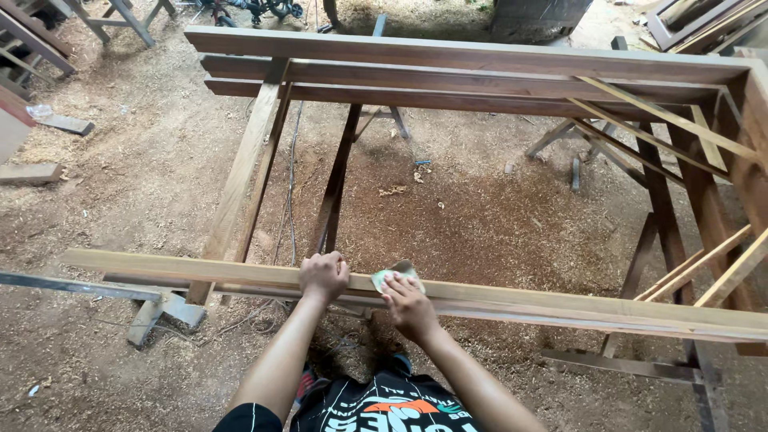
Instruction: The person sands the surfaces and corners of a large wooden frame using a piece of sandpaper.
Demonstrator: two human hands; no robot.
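Observation:
A long pale wooden rail of a large door-like frame runs across in front of me, resting on trestles. My left hand grips the top edge of that rail, fingers curled over it. Just to its right, my right hand presses a small pale green piece of sandpaper flat against the rail's upper face. The far rail of the same frame lies darker brown at the top.
Sawdust covers the ground under the frame. Thin wooden battens cross the frame's right corner. A metal trestle foot stands at the left, loose wood offcuts lie far left, and cables trail beneath.

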